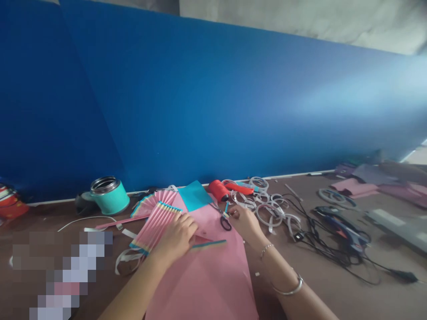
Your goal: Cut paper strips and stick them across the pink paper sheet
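Note:
My left hand (180,230) presses on pleated pink paper (154,226) with blue and yellow edges, its fingers bent together over the folds. My right hand (246,223) is closed, fingertips pinched at the handles of black-handled scissors (226,223), whose blades point away to the left. A short blue-and-white piece (227,207) shows beside those fingertips. Under both hands lies a large pink sheet (207,284). A narrow folded strip with a blue edge (209,244) rests on it, right of my left hand. Beyond them is a blue paper square (195,196).
A red thread spool (218,191) stands at the back, near tangled white paper strips (267,206). A turquoise mug (113,198) is at left. To the right lie a glue gun (347,233), black cables (320,242) and a grey power strip (396,229). A blue partition (213,98) rises behind.

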Action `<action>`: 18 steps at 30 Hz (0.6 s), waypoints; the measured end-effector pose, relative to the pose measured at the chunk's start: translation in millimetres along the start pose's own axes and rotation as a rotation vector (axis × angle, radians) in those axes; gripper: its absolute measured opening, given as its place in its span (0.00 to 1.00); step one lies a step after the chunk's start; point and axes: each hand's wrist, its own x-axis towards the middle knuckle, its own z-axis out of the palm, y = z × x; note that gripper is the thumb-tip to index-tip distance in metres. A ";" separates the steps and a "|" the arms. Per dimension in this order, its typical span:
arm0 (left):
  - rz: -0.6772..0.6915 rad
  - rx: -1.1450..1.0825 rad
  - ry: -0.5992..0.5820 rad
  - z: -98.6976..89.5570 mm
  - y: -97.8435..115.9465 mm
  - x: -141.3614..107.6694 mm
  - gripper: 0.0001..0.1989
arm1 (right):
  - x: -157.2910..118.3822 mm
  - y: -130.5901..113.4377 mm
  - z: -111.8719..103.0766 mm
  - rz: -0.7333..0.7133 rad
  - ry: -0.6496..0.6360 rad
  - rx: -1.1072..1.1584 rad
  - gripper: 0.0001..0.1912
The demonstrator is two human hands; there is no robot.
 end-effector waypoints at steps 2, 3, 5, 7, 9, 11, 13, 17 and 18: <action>-0.018 0.035 0.056 8.3 -2.0 2.2 0.09 | -2.5 -1.6 1.1 0.020 -0.046 -0.023 0.08; -0.031 0.044 0.092 12.7 -3.3 2.7 0.09 | -3.4 -2.1 1.7 0.024 -0.081 -0.015 0.08; -0.046 0.051 0.158 20.0 -5.5 2.5 0.10 | -4.0 -1.6 2.4 0.028 -0.163 0.041 0.07; -0.045 0.055 0.192 24.5 -6.3 1.5 0.10 | -3.3 0.4 2.0 0.036 -0.238 0.102 0.06; -0.042 0.062 0.193 26.1 -5.6 0.8 0.10 | -2.0 2.3 0.4 0.038 -0.298 0.142 0.05; -0.044 0.064 0.182 26.4 -4.7 0.5 0.10 | -1.0 2.7 -2.5 0.028 -0.352 0.170 0.06; -0.051 0.062 0.174 26.6 -4.5 0.6 0.10 | -1.0 1.0 -6.2 -0.004 -0.455 0.234 0.09; -0.064 0.054 0.164 27.5 -5.6 0.4 0.10 | -4.9 -5.2 -10.4 -0.074 -0.577 0.165 0.13; -0.067 0.051 0.162 27.6 -5.7 0.3 0.10 | -6.4 -6.3 -9.4 -0.081 -0.511 0.059 0.12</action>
